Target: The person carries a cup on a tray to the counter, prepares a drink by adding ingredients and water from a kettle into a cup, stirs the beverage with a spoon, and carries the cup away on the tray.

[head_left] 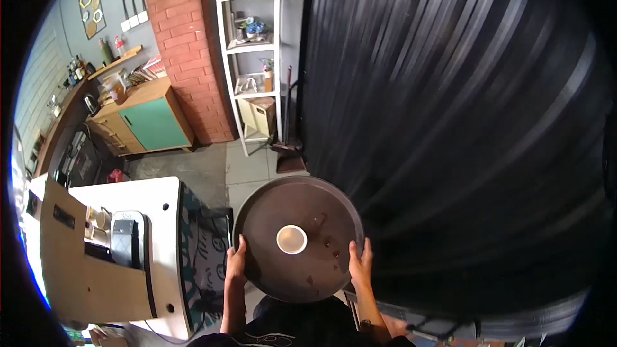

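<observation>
A round dark brown tray is held level in front of my body. My left hand grips its left rim, thumb on top. On the opposite side my right hand clasps the right rim the same way; the fingers under the tray are hidden. Near the tray's middle stands a small white cup with something pale brown inside; I cannot tell if it is liquid. Wet brown spots and drops are scattered on the tray's surface, right of the cup and below it.
To the left stands a white table with a grey machine and cups. A dark curtain fills the right side. Ahead are a white ladder shelf, a dustpan, a brick pillar and a wooden cabinet with a green door.
</observation>
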The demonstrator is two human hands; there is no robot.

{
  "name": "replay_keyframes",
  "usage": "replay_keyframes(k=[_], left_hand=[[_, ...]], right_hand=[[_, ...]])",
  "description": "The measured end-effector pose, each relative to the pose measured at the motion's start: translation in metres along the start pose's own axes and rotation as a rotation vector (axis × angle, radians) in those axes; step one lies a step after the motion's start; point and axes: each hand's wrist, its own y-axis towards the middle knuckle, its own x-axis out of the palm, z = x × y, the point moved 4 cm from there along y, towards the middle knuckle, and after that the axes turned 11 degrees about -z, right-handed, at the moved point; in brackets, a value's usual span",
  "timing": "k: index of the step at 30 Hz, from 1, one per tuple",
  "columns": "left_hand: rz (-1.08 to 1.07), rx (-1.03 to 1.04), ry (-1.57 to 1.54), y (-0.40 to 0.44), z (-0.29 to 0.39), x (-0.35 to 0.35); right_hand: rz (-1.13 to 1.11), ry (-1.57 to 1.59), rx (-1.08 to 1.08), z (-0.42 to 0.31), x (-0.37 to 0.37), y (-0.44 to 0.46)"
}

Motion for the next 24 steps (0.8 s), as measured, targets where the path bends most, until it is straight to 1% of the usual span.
replay_keyframes(k=[1, 2, 4, 5, 6, 7, 9, 10, 12, 13, 14, 16, 17, 19, 20, 22, 24], left_hand=[[0.032, 0.061, 0.01, 0.015, 0.022, 0.012], [0.091, 0.054, -0.077, 0.025, 0.039, 0.022], [0.159, 0.015, -0.084, 0.053, 0.061, 0.02], [0.095, 0.072, -0.059, 0.079, 0.059, 0.009], [0.059, 0.055, -0.099, 0.094, 0.064, 0.005], [0.077, 0.059, -0.114, 0.11, 0.069, 0.0], [0.084, 0.096, -0.126, 0.14, 0.08, -0.01], [0.148, 0.029, -0.072, 0.148, 0.098, -0.01], [0.199, 0.078, -0.266, 0.189, 0.102, -0.015], [0.255, 0.062, -0.184, 0.209, 0.113, -0.023], [0.371, 0.007, -0.238, 0.227, 0.117, -0.024], [0.317, 0.096, -0.309, 0.267, 0.134, -0.035], [0.346, 0.119, -0.332, 0.284, 0.158, -0.037], [0.514, 0.093, -0.366, 0.294, 0.192, -0.045], [0.58, 0.118, -0.33, 0.307, 0.201, -0.057], [0.567, 0.237, -0.338, 0.328, 0.211, -0.082], [0.645, 0.275, -0.441, 0.337, 0.225, -0.099]], right_hand=[[0.018, 0.035, 0.016, -0.02, 0.013, 0.018], [0.057, 0.06, 0.078, -0.036, 0.021, 0.028], [0.056, 0.118, -0.031, -0.041, 0.044, 0.071], [0.027, 0.15, -0.096, -0.038, 0.057, 0.096], [-0.005, 0.183, -0.159, -0.043, 0.07, 0.118], [0.019, 0.184, -0.145, -0.044, 0.084, 0.136], [-0.065, 0.23, -0.111, -0.048, 0.11, 0.18], [-0.041, 0.203, -0.142, -0.06, 0.126, 0.2], [-0.279, 0.232, -0.181, -0.079, 0.152, 0.254], [-0.357, 0.216, -0.126, -0.101, 0.169, 0.272], [-0.385, 0.211, -0.132, -0.112, 0.192, 0.294], [-0.234, 0.062, -0.038, -0.13, 0.226, 0.338], [-0.271, 0.056, -0.061, -0.141, 0.248, 0.365], [-0.284, 0.035, -0.077, -0.143, 0.29, 0.403], [-0.299, 0.033, -0.101, -0.156, 0.319, 0.43], [-0.493, 0.015, -0.123, -0.212, 0.368, 0.458], [-0.606, -0.094, -0.15, -0.26, 0.42, 0.478]])
